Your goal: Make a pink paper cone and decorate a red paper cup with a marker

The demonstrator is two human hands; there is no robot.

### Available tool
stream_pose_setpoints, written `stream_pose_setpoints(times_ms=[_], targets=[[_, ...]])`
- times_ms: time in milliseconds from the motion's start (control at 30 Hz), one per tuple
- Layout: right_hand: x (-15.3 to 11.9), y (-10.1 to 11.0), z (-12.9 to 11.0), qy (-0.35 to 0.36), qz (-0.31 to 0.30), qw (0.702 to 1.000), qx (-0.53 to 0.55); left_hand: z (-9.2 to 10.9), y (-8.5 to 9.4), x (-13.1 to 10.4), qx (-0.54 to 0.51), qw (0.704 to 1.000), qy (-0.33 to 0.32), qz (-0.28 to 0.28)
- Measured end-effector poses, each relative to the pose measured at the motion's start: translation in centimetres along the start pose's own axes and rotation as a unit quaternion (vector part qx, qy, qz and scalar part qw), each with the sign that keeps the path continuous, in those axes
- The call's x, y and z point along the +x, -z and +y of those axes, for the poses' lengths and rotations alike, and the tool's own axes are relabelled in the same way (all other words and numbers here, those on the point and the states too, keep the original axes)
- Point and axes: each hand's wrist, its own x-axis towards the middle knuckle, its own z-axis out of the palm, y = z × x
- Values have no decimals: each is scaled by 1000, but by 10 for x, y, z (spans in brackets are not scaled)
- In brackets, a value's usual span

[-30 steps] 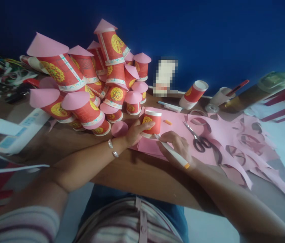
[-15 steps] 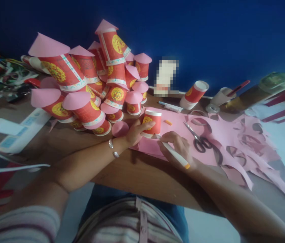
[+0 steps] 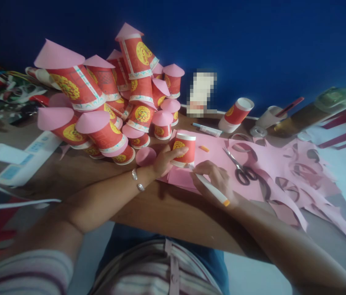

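dark blue wall (image 3: pixel 252 45) rises behind a brown wooden table (image 3: pixel 148 209), where a red paper cup (image 3: pixel 191 155) with a yellow emblem is held up over the near left part of some pink paper sheets (image 3: pixel 218 143). the left hand (image 3: pixel 164 160) is curled around the cup's left side, its thumb across the front, so the cup lies just to the right of that palm. the right hand (image 3: pixel 217 176) is closed narrow on a white marker (image 3: pixel 212 188) with an orange end, to the right of the cup and a bit nearer; the marker's tip is at the cup's lower rim, though i can't tell if it touches. an orange cap (image 3: pixel 204 148) lies on the pink paper just right of the cup, and open scissors (image 3: pixel 240 170) with dark handles lie farther right, beside a spread of curly paper offcuts (image 3: pixel 298 176). to the far left stands a heap of red cups (image 3: pixel 99 135) wearing pink cone tops, with a white power strip (image 3: pixel 27 159) at its left. another red cup (image 3: pixel 237 114) stands at the far right, tilted in view.
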Motion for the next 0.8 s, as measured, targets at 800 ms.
stream_pose_setpoints(times_ms=[800], targets=[[2,1,2,15,29,998,51,-2,4,7,-52,998,-19,9]])
